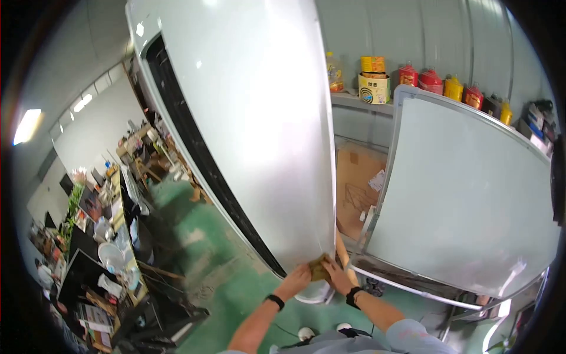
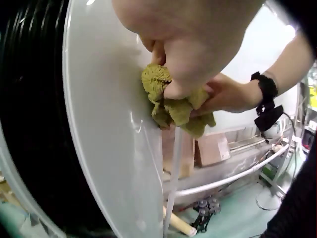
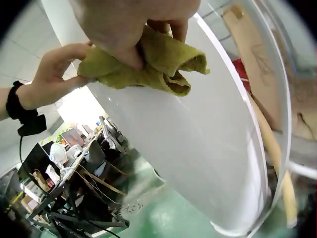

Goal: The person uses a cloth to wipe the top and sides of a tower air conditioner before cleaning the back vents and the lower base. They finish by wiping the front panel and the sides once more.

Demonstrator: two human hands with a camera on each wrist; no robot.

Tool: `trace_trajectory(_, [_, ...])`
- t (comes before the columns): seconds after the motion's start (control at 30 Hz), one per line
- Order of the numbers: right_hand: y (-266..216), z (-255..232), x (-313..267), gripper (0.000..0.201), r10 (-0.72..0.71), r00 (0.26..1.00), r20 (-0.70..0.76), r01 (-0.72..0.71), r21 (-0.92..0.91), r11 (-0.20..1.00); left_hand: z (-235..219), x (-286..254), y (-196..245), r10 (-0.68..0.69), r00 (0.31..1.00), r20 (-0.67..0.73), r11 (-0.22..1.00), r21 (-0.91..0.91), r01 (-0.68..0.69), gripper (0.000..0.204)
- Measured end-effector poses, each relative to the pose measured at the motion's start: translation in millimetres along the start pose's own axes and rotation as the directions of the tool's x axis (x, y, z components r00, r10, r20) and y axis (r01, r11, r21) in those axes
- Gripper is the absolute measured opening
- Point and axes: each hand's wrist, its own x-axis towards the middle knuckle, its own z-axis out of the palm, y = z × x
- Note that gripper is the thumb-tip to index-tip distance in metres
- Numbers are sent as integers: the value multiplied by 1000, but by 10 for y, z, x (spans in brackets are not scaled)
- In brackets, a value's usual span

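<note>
A crumpled olive-green cloth (image 1: 319,269) lies bunched against the lower end of a large glossy white panel (image 1: 277,147). My left hand (image 1: 296,279) pinches the cloth's left side between thumb and fingers. From the other side my right hand (image 1: 337,277) grips it, the thumb pressed into the folds in the right wrist view. The cloth (image 3: 148,64) hangs in loose folds below the right hand (image 3: 133,25) there. In the left wrist view the bunched cloth (image 2: 171,99) sits right at the panel's curved surface.
A long black slatted slot (image 1: 200,147) runs along the panel's left side. To the right stands a second framed pale panel (image 1: 466,194), with a cardboard sheet (image 1: 356,183) behind. Bottles and tins line a shelf (image 1: 348,101). Cluttered workbenches (image 1: 121,230) stand left on the green floor (image 1: 200,236).
</note>
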Motion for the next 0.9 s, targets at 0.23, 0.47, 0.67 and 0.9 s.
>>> trace_trajectory(0.23, [-272,207,55,55,-26,999,-24,28,97,995,-127,-429,-26,-321,943,-83,909,-307,282,35])
trace_trajectory(0.47, [-1057,-495,647,59,-154,959,-238,189,129,973,-1263,-74,-533,-323,850,-416,943,-223,249,43])
trace_trajectory(0.67, [-1671,-1127,1256,60,-354,765,-538,415,-9,910,-2434,360,-1051,-152,765,-626,981,2,196,40])
trace_trajectory(0.9, [-2228,-2147,1991,46,-762,409,-502,482,-591,647,-3668,948,-1497,65,655,-753,964,217,153,38])
